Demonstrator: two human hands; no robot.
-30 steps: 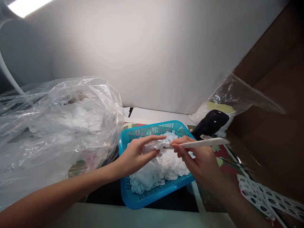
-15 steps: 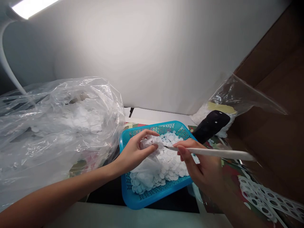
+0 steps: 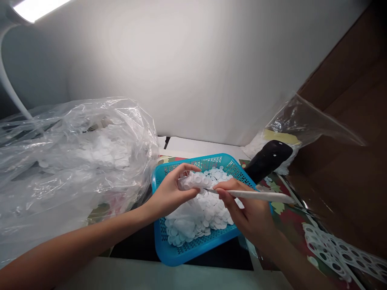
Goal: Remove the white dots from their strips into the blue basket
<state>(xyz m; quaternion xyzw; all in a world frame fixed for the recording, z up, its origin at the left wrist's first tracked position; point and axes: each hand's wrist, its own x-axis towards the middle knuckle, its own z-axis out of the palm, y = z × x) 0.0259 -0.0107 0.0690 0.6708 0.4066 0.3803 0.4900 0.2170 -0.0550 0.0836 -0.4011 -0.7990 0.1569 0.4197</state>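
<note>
My left hand (image 3: 173,191) curls around a white bundle (image 3: 191,181) with small round bumps on it, held between thumb and fingers over the basket. In my right hand (image 3: 249,211) is a slim white-handled craft knife (image 3: 260,195), gripped like a pen. Its dark, narrow tip meets the near right end of the bundle, by my left thumb. Beneath both hands stands a blue plastic basket (image 3: 173,257) full of small white discs (image 3: 219,215). A thin translucent white piece (image 3: 184,221) lies on the discs at the left.
A large clear plastic bag (image 3: 99,151) with white pieces fills the left side, under a lamp (image 3: 39,8). Behind the basket at right are a black handle (image 3: 269,159) and another clear bag (image 3: 290,121). White strips with round holes (image 3: 332,245) lie by the cardboard (image 3: 347,121).
My right hand has moved left and slightly down, bringing the knife tip against the bundle. My left hand has turned the bundle a little, so more of its bumpy side shows.
</note>
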